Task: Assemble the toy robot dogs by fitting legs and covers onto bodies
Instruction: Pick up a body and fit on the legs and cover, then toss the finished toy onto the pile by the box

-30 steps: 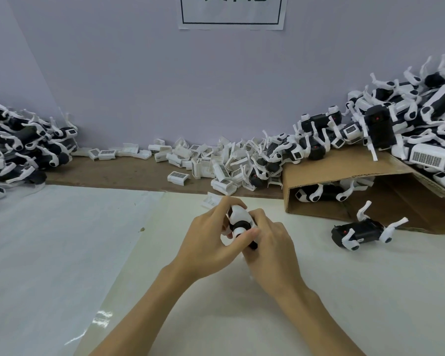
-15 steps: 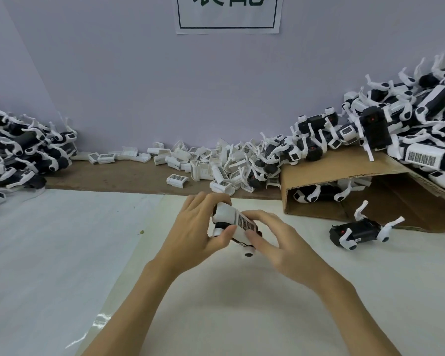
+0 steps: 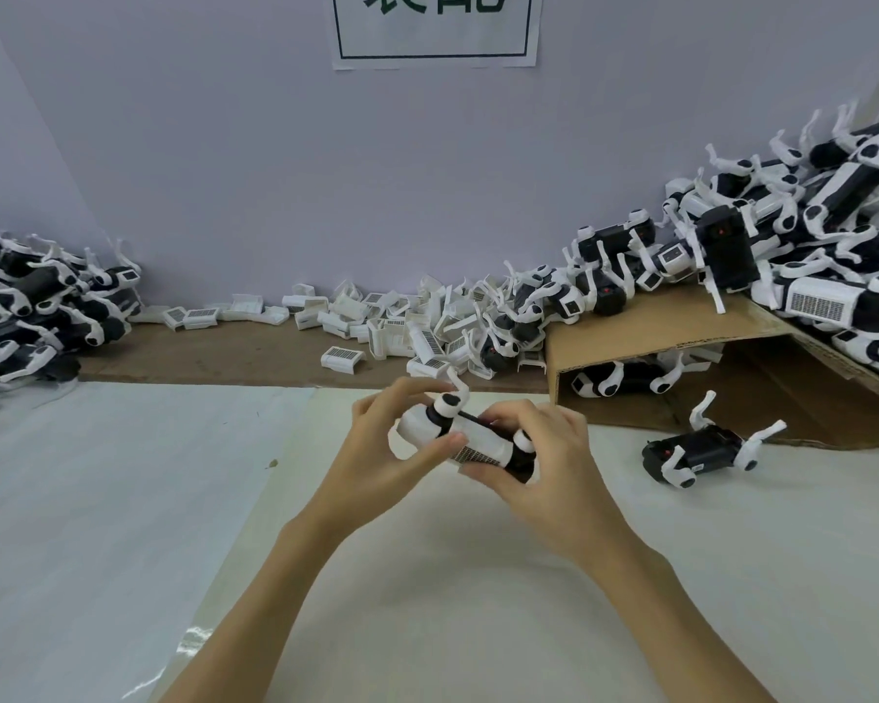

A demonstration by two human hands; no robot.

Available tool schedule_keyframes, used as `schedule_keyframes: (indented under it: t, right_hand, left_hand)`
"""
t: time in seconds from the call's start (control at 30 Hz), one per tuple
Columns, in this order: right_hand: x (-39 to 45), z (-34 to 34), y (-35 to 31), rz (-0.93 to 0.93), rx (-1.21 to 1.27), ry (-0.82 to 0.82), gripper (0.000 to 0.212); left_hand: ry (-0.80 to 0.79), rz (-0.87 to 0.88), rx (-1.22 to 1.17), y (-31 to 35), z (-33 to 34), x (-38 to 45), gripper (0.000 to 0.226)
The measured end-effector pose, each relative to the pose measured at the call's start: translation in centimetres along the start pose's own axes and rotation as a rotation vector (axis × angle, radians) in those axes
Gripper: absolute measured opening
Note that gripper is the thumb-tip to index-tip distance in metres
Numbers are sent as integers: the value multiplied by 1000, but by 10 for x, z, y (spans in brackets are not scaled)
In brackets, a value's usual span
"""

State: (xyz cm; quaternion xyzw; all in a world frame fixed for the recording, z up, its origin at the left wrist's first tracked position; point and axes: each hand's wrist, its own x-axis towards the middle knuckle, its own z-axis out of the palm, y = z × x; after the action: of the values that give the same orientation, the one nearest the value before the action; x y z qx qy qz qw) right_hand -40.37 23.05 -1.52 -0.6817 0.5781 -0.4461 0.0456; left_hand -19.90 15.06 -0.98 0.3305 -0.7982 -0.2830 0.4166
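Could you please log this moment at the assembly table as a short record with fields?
held item: toy dog, white cover with grille facing the camera, one white leg sticking up
left hand: grips the dog's left end, thumb on the cover
right hand: grips the dog's right end
loose dog: black, lies on the table right of the hands, legs up
covers: white pile along the wall
cardboard: folded sheet on the right, dogs heaped on it, one beneath
left pile: dogs heaped at the left edge

Both forearms are bare to the frame's lower edge, and neither the left hand (image 3: 376,461) nor the right hand (image 3: 554,479) wears anything.
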Motion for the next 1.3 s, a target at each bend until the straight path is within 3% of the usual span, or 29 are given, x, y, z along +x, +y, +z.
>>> schedule_keyframes:
  t: [0.23, 0.33, 0.47, 0.53, 0.67, 0.7, 0.8, 0.87, 0.93, 1.07, 1.17, 1.23, 1.27, 1.3]
  right_hand:
    - [6, -6, -11, 47, 198, -28, 24]
    - [6, -10, -12, 141, 329, -94, 28]
    - [-4, 5, -12, 139, 63, -203, 61]
    - [-5, 13, -17, 88, 37, -138, 57]
    - [-7, 17, -23, 49, 141, -103, 43]
    - [-8, 18, -22, 41, 152, -101, 44]
    - [-8, 19, -22, 102, 284, -158, 52]
    - [-8, 20, -22, 177, 305, -255, 68]
    - [-9, 22, -22, 226, 148, -307, 76]
    - [4, 14, -28, 228, 74, -282, 49]
    - [45, -27, -21, 367, 421, -89, 50]
    - [78, -79, -12, 457, 910, 128, 49]
    - [91, -104, -7, 425, 1144, 238, 56]
    - [102, -127, -2, 393, 1274, 337, 79]
  left_hand:
    - [-32, -15, -272, 14, 6, 1, 27]
    - [16, -41, -260, 13, 5, 2, 27]
    - [129, -198, -326, 12, 14, 2, 19]
    - [147, -248, -342, 12, 16, 3, 13]
    - [306, -127, 46, 0, 9, 4, 39]
    - [311, -127, 39, -2, 6, 5, 43]
    - [184, -296, -341, 3, 4, 8, 53]
    - [199, -378, -390, 0, 4, 9, 52]
    - [263, -453, -389, -1, 3, 10, 47]
    - [261, -512, -397, -4, -1, 13, 58]
    - [261, -485, -567, -8, -2, 16, 90]
    - [332, -491, -637, -9, -5, 18, 92]
    - [365, -496, -641, -10, -6, 18, 89]
    - [377, -501, -636, -11, -7, 17, 85]
